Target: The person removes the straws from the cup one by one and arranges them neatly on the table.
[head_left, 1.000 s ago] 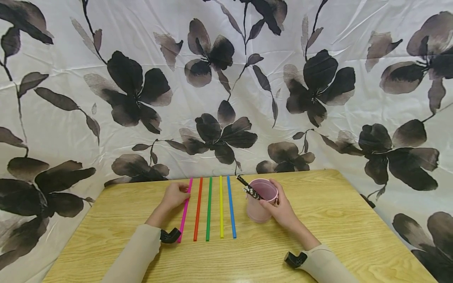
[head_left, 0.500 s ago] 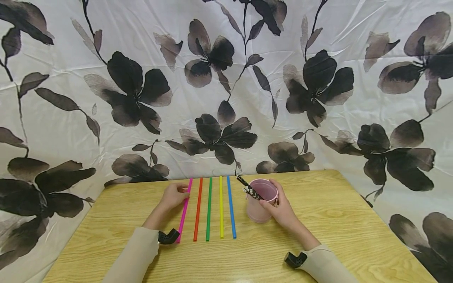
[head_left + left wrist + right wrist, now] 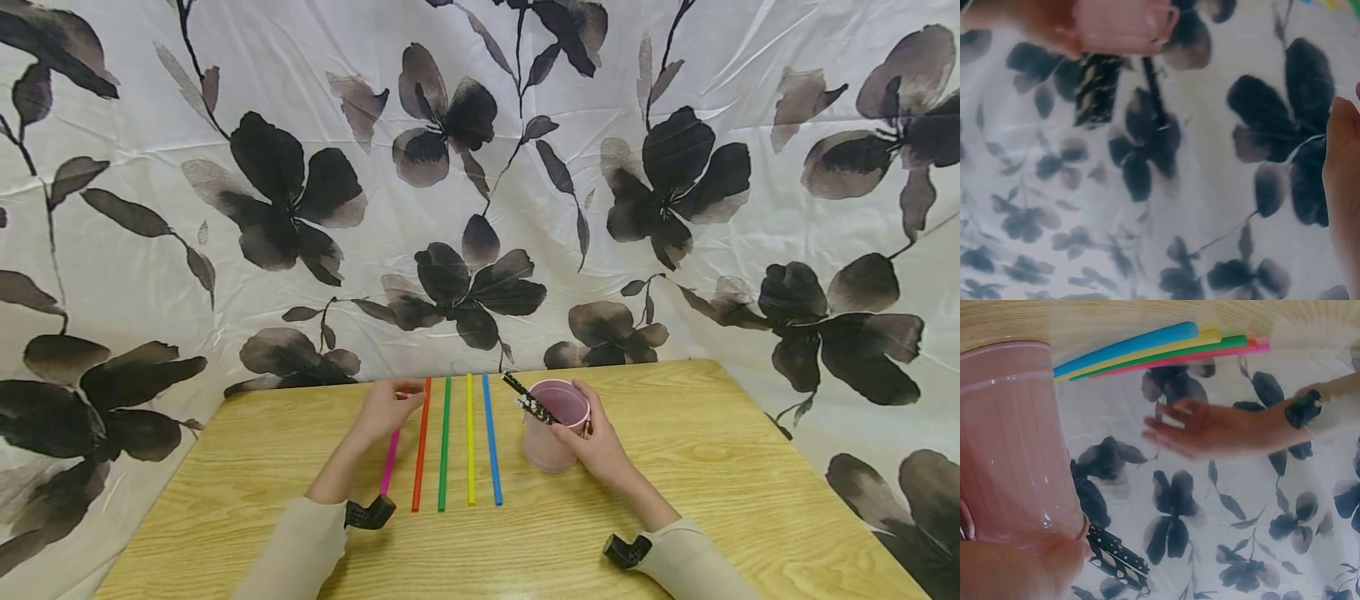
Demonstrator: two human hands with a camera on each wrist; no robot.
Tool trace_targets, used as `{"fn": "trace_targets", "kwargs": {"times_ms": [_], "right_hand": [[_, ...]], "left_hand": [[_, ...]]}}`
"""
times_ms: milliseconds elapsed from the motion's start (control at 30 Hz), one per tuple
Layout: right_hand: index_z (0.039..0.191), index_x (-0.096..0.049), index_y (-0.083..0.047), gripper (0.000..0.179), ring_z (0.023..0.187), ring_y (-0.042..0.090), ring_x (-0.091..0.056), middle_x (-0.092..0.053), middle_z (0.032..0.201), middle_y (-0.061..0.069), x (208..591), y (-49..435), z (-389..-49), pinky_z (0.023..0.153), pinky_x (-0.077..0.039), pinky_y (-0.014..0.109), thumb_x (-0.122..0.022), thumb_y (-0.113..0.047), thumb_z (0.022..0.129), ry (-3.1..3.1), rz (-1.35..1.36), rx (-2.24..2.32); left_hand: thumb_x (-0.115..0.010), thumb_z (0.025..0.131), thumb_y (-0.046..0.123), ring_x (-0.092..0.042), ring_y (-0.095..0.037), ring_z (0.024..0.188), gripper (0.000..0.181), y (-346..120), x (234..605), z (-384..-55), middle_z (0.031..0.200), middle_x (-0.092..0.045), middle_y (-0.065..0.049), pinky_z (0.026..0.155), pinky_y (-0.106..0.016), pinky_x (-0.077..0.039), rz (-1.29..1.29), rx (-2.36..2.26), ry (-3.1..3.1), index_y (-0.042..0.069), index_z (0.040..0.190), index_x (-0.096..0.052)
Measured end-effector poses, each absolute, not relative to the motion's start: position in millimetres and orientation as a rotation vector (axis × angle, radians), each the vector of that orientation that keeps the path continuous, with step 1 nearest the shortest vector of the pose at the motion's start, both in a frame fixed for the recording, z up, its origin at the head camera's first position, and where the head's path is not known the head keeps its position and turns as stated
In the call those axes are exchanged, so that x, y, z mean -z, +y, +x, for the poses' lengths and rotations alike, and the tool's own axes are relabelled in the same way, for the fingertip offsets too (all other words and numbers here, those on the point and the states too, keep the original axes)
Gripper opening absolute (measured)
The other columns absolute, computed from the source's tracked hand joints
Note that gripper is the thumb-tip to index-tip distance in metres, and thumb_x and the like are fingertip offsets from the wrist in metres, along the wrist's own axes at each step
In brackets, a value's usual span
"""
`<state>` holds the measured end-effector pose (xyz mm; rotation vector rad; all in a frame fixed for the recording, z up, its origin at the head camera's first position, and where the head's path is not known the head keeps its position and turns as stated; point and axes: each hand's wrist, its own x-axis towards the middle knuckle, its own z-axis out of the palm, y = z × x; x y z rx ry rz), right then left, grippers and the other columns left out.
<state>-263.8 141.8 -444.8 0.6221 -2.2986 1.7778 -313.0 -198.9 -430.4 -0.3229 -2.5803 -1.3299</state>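
A small pink pail (image 3: 549, 450) stands on the table at right of centre. My right hand (image 3: 602, 446) grips its near right rim, thumb outside. Black patterned straws (image 3: 531, 402) lean out over the rim. Left of it lie a blue straw (image 3: 492, 442), a yellow straw (image 3: 470, 442), a green straw (image 3: 444, 446), a red straw (image 3: 421, 450) and a magenta straw (image 3: 390, 462), side by side. My left hand (image 3: 378, 412) hovers above the magenta straw, fingers toward the red one. In the right wrist view, the left hand (image 3: 1210, 428) has loosely bent fingers, holding nothing.
The wooden table (image 3: 675, 417) meets a hanging floral cloth (image 3: 480, 167) along its far edge. Black wrist cameras sit on both sleeves, the left one (image 3: 369, 512) close to the near end of the magenta straw.
My left hand has lifted off the magenta straw and shifted slightly right and up, toward the red straw. My right hand and the pail have stayed put.
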Motion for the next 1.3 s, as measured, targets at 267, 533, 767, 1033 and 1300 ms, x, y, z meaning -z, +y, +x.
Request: {"fn": "trace_targets", "kwargs": {"times_ms": [267, 533, 767, 1033, 1300], "right_hand": [[0.137, -0.022, -0.019, 0.071, 0.116, 0.038, -0.036, -0.035, 0.129, 0.022, 447, 142, -264, 0.089, -0.033, 0.052, -0.064, -0.014, 0.080, -2.286, 0.628, -1.777], [0.137, -0.022, -0.018, 0.071, 0.116, 0.038, -0.035, -0.035, 0.129, 0.022, 446, 142, -264, 0.090, -0.032, 0.052, -0.064, -0.014, 0.080, -2.276, 0.627, -1.787], [0.137, -0.022, -0.017, 0.071, 0.116, 0.039, -0.036, -0.036, 0.128, 0.024, 448, 142, -264, 0.090, -0.031, 0.052, -0.064, -0.012, 0.080, -2.268, 0.632, -1.806], [0.137, -0.022, -0.017, 0.070, 0.115, 0.040, -0.036, -0.036, 0.128, 0.024, 447, 141, -264, 0.090, -0.033, 0.052, -0.064, -0.013, 0.080, -2.264, 0.637, -1.809], [0.137, -0.021, -0.017, 0.071, 0.115, 0.039, -0.036, -0.035, 0.128, 0.023, 447, 142, -264, 0.089, -0.033, 0.051, -0.064, -0.013, 0.081, -2.266, 0.643, -1.806]], "left_hand": [[-0.064, 0.082, 0.018, -0.058, -0.016, 0.079, 0.017, -154, 401, -294, 0.094, -0.063, 0.001, 0.063, -0.031, -0.049, -0.464, 1.538, -2.487, 0.017, 0.099, -0.066], [-0.064, 0.082, 0.013, -0.059, -0.022, 0.081, 0.021, -109, 371, -269, 0.093, -0.064, -0.006, 0.065, -0.032, -0.049, -0.618, 1.621, -2.408, 0.009, 0.103, -0.065], [-0.064, 0.081, 0.008, -0.059, -0.024, 0.082, 0.022, -86, 368, -261, 0.096, -0.063, -0.015, 0.064, -0.029, -0.049, -0.614, 1.653, -2.282, 0.000, 0.101, -0.065], [-0.067, 0.077, 0.006, -0.061, -0.025, 0.075, 0.020, -73, 377, -265, 0.088, -0.065, -0.015, 0.059, -0.027, -0.050, -0.547, 1.712, -2.182, -0.003, 0.096, -0.066], [-0.067, 0.077, 0.004, -0.062, -0.027, 0.075, 0.019, -63, 391, -271, 0.083, -0.064, -0.017, 0.064, -0.026, -0.050, -0.540, 1.891, -2.125, -0.007, 0.093, -0.065]]}}
